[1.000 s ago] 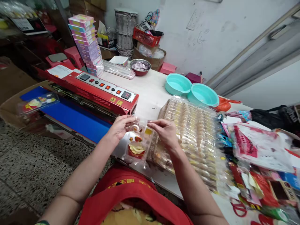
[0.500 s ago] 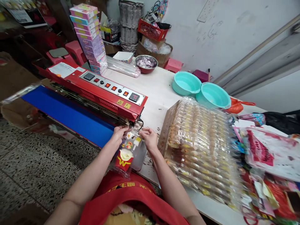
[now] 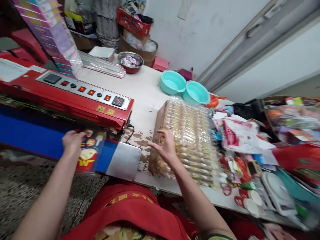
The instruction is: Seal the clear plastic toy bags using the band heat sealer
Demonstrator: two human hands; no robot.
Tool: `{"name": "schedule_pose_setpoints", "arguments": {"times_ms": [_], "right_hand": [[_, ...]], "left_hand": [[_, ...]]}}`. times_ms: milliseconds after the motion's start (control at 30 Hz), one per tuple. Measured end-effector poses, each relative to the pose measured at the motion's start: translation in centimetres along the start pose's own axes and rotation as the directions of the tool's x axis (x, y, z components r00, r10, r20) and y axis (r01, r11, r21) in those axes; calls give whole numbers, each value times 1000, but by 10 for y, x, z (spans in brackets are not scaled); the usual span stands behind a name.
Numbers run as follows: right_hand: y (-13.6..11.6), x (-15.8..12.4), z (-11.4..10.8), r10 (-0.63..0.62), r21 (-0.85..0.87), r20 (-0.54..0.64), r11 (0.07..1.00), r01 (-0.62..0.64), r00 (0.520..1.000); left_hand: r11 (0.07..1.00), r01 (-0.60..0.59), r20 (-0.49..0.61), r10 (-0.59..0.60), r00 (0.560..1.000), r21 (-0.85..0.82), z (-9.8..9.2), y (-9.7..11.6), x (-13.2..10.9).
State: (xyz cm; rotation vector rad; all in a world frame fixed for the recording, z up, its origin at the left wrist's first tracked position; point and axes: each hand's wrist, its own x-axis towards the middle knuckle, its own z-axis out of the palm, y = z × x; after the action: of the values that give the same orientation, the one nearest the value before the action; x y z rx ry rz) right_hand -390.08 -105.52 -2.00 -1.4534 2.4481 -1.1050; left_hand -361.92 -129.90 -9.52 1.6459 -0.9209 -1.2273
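My left hand (image 3: pixel 73 142) is closed at the left edge of a clear plastic bag (image 3: pixel 90 151) over the blue conveyor belt (image 3: pixel 32 130) of a red band sealer (image 3: pixel 85 108). Inside the bag are a red fries-shaped piece with a yellow W and smaller food-shaped pieces. The bag's upper edge lies along the sealer's front. My right hand (image 3: pixel 165 145) is empty, thumb and fingers spread, at the left side of a stack of clear plastic packs (image 3: pixel 185 143). Between the hands sits a bare metal plate (image 3: pixel 125 161) at the belt's right end.
Two turquoise basins (image 3: pixel 172 82) stand behind the stack. A metal bowl (image 3: pixel 130 62) of small packets and a tower of boxes (image 3: pixel 53 36) are farther back. Loose packaging (image 3: pixel 240 136), a white scale (image 3: pixel 277 193) and paper cups (image 3: pixel 251 205) crowd the right side.
My left hand and the bag have moved left from the plate onto the belt. My right hand has let go of the bag and opened beside the stack. The view has turned right.
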Motion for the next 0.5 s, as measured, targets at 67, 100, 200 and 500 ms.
{"name": "schedule_pose_setpoints", "arguments": {"times_ms": [67,100,200,500], "right_hand": [[36,-9,-49,-52,-298,4,953,51,999],[55,-11,-66,-62,-411,29,909,69,998],[101,-9,-88,-56,-564,101,819,103,993],[34,32,-124,-228,-16,-3,974,228,974]], "left_hand": [[938,-257,-158,297,942,234,-5,-4,7],[871,-352,-172,427,888,344,-6,-7,4],[671,-586,8,654,756,454,3,-14,-28],[745,-662,463,561,686,78,46,3,-145]]}}
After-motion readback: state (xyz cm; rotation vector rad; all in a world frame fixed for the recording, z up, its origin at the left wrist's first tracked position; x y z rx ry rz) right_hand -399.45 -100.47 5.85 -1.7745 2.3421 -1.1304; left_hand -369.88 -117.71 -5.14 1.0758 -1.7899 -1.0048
